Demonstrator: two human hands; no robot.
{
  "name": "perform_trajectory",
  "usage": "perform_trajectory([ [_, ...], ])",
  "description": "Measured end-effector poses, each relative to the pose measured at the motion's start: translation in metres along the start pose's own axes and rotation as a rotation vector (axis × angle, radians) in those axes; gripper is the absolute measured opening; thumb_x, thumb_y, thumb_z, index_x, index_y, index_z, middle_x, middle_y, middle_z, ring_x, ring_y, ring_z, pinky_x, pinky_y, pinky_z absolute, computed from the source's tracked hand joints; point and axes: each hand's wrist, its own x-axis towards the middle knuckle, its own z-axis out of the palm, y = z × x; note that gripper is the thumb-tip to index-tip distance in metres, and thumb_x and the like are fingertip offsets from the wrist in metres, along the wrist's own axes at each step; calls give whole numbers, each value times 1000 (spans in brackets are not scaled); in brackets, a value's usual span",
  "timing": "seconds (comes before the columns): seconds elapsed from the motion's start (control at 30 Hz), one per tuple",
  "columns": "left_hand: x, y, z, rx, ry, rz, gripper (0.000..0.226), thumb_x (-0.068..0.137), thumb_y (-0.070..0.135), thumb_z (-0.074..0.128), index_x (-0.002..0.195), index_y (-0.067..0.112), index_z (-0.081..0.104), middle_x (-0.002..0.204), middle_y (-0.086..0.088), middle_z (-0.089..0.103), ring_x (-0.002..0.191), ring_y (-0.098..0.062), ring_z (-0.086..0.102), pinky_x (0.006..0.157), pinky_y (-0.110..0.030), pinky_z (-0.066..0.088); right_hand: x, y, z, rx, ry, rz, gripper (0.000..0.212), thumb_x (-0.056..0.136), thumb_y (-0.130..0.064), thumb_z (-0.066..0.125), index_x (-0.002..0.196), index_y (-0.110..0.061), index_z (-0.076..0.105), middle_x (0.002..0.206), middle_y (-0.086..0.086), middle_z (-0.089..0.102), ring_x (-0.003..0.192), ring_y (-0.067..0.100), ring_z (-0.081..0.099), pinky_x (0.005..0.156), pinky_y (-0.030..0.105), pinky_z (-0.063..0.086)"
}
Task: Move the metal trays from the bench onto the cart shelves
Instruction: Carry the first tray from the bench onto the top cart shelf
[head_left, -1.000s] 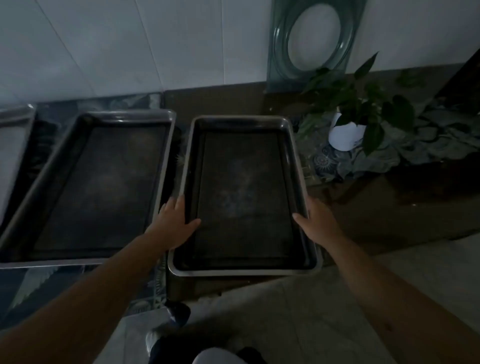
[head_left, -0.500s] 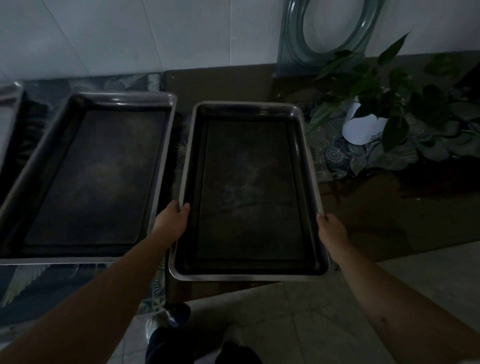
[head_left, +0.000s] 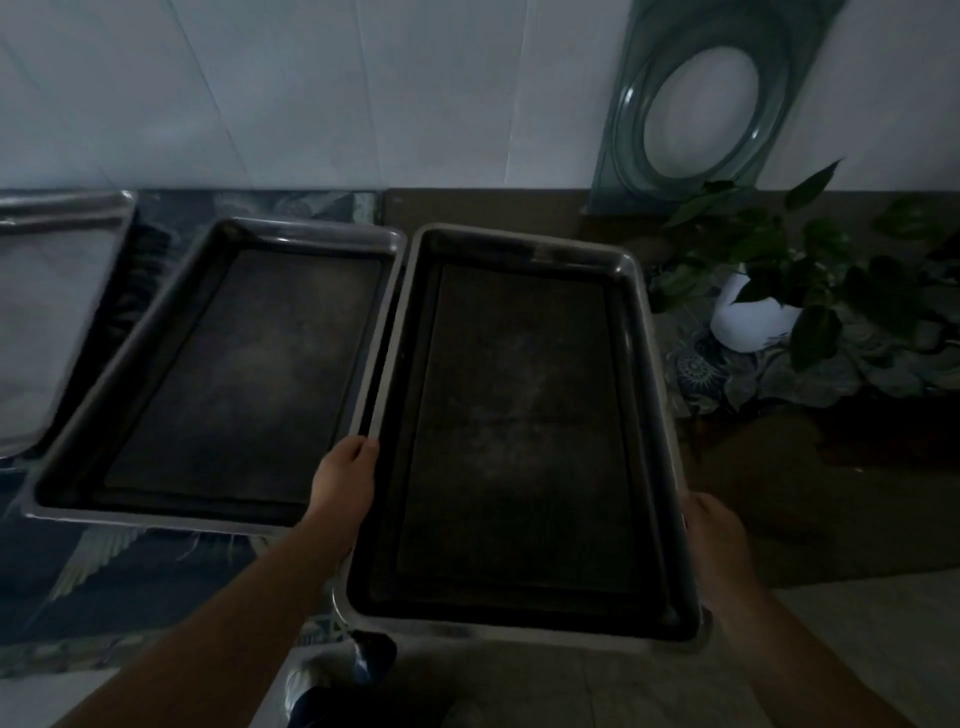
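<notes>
A deep rectangular metal tray (head_left: 519, 431) is held in front of me, lifted off the bench and tilted toward me, its near edge past the bench front. My left hand (head_left: 345, 480) grips its left rim and my right hand (head_left: 714, 535) grips its right rim. A second metal tray (head_left: 234, 364) lies on the bench just to the left, its right rim close to the held tray. A third, paler tray (head_left: 47, 312) shows partly at the far left edge.
The bench (head_left: 810, 499) runs along a white tiled wall. A potted plant in a white pot (head_left: 753, 317) stands on patterned cloth at the right. A glass panel with an oval hole (head_left: 696, 109) leans on the wall. My shoe (head_left: 332, 675) shows on the floor below.
Both hands moved from resting on the tray's inner edges to gripping its side rims. The tray has risen and come toward me, past the bench front.
</notes>
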Motion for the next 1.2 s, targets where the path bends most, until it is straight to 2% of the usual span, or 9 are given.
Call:
perform_trajectory([
  [0.13, -27, -1, -49, -37, 85, 29, 28, 102, 31, 51, 81, 21, 66, 77, -3, 67, 69, -18, 61, 58, -32, 45, -29, -24, 12, -4, -76, -65, 19, 100, -21, 53, 92, -11, 67, 90, 14, 66, 77, 30, 64, 60, 35, 48],
  [0.27, -60, -21, -115, -67, 185, -26, 27, 101, 36, 50, 86, 20, 65, 79, -7, 69, 72, -24, 65, 57, -34, 48, -53, -53, 49, 5, -173, -137, 20, 98, -23, 55, 88, -16, 71, 87, 14, 69, 81, 33, 66, 69, 43, 51],
  [0.4, -93, -54, -187, -81, 323, -53, 28, 102, 30, 50, 84, 14, 64, 79, -15, 67, 70, -27, 63, 61, -38, 45, -83, -79, 111, -74, -277, -260, 20, 95, -17, 56, 79, -11, 65, 78, 20, 62, 71, 30, 57, 66, 40, 40],
  [0.5, -119, -85, -239, -116, 452, -113, 25, 100, 28, 51, 83, 15, 65, 75, -11, 66, 68, -26, 62, 60, -38, 46, -115, -94, 164, -126, -396, -283, 18, 95, -23, 55, 85, -16, 68, 83, 18, 65, 73, 30, 61, 63, 36, 43],
  [0.6, -144, -120, -292, -160, 559, -154, 27, 99, 27, 53, 77, 15, 64, 65, -8, 62, 61, -24, 58, 55, -35, 43, -151, -106, 220, -160, -487, -331, 19, 93, -27, 57, 80, -20, 69, 74, 13, 64, 67, 24, 59, 61, 34, 42],
  [0.83, -202, -190, -416, -265, 806, -234, 22, 101, 22, 53, 88, 9, 67, 74, -17, 61, 70, -28, 57, 71, -54, 52, -257, -129, 354, -248, -712, -436, 22, 86, -30, 59, 76, -11, 65, 71, 16, 58, 68, 25, 56, 64, 38, 42],
  [0.9, -219, -206, -447, -269, 859, -240, 23, 101, 20, 53, 87, 8, 66, 75, -19, 63, 69, -28, 58, 69, -52, 51, -290, -133, 389, -279, -776, -463, 22, 85, -31, 59, 75, -12, 66, 72, 20, 60, 67, 25, 58, 61, 37, 44],
  [1.0, -247, -228, -490, -261, 955, -272, 24, 102, 17, 52, 83, 10, 64, 76, -19, 63, 72, -29, 59, 65, -43, 47, -342, -135, 442, -315, -856, -515, 22, 82, -34, 61, 74, -14, 67, 62, 9, 61, 60, 21, 57, 56, 33, 44],
  [1.2, -304, -277, -567, -317, 1103, -354, 23, 101, 18, 53, 98, 2, 70, 93, -26, 70, 86, -36, 65, 83, -53, 52, -438, -128, 536, -342, -982, -543, 24, 78, -38, 62, 73, -15, 67, 66, 9, 63, 64, 21, 59, 61, 36, 45],
])
